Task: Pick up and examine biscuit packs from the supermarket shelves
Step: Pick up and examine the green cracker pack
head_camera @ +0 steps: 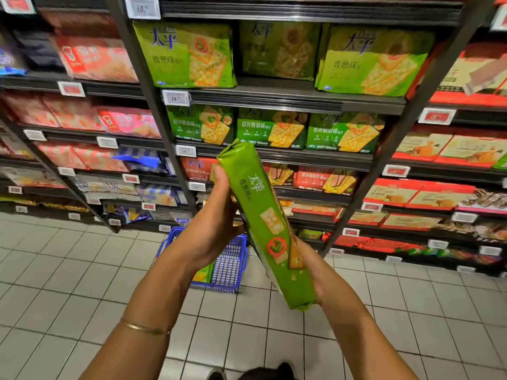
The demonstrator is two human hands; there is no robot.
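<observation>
A light-green biscuit pack (pixel 260 215) is held up edge-on in front of the shelves, tilted with its top end toward the upper left. My left hand (pixel 214 223) holds its left face, thumb up along the edge. My right hand (pixel 310 267) grips its lower right end from behind. More packs of the same green kind (pixel 186 56) stand on the upper middle shelf, one set further back (pixel 277 50). Darker green packs (pixel 270 130) fill the shelf below.
A blue shopping basket (pixel 230 261) sits on the white tiled floor (pixel 68 270) just under my hands, with a pack inside. Red and pink packs (pixel 93 58) fill the left shelves, red boxes (pixel 422 149) the right. Dark shelf uprights (pixel 153 105) frame the middle bay.
</observation>
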